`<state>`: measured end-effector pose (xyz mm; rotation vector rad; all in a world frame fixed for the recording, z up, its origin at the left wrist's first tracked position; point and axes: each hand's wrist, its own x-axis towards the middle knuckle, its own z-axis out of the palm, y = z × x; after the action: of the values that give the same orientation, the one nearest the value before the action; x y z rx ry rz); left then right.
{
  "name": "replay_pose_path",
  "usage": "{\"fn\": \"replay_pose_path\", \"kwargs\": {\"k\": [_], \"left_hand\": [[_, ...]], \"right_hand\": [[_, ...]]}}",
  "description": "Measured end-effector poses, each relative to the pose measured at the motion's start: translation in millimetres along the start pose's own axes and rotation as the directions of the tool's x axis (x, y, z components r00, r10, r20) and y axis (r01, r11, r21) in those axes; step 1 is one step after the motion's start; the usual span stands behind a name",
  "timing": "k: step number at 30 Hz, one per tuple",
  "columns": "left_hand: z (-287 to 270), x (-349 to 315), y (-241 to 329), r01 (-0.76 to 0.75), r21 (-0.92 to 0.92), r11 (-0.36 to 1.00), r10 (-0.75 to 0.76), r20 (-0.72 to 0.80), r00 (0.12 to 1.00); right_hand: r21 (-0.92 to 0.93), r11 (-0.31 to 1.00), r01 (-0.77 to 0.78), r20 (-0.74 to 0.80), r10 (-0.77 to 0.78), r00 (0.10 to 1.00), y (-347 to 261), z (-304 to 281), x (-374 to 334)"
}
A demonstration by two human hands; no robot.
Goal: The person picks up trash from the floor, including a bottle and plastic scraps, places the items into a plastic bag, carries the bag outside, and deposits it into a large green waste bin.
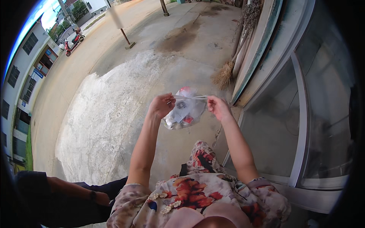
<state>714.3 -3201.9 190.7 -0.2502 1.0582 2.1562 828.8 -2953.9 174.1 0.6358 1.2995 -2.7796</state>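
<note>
A see-through plastic bag (194,114) hangs in front of me, with crumpled white and red bits showing inside it. Its top is drawn out sideways into a thin whitish strip between my two hands. My left hand (162,105) is closed on the strip's left end, fingers curled in. On the other side, my right hand (219,107) pinches the right end between thumb and fingers. Both arms reach forward, and the bag hangs below and between the hands. Whether its bottom touches the ground, I cannot tell.
A straw broom (223,75) leans by the wall at the right. Glass sliding doors (272,121) stand close to my right arm. Another person's arm (78,190) is at lower left. Farther off are a signpost (126,38) and a red scooter (74,43).
</note>
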Motion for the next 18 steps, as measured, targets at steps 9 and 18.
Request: {"fn": "replay_pose_path", "kwargs": {"k": [9,18], "left_hand": [[69.0,257.4,156.9,-0.323,0.664,0.675,0.139,0.316,0.939],[105.1,499.8,274.1,-0.577,0.731,0.365,0.346,0.469,0.812]], "right_hand": [[-0.564,0.68,0.468,0.357,-0.31,0.881,-112.6,74.7,282.1],[-0.752,0.326,0.573,0.465,-0.353,0.812,-210.6,123.5,561.9]]}}
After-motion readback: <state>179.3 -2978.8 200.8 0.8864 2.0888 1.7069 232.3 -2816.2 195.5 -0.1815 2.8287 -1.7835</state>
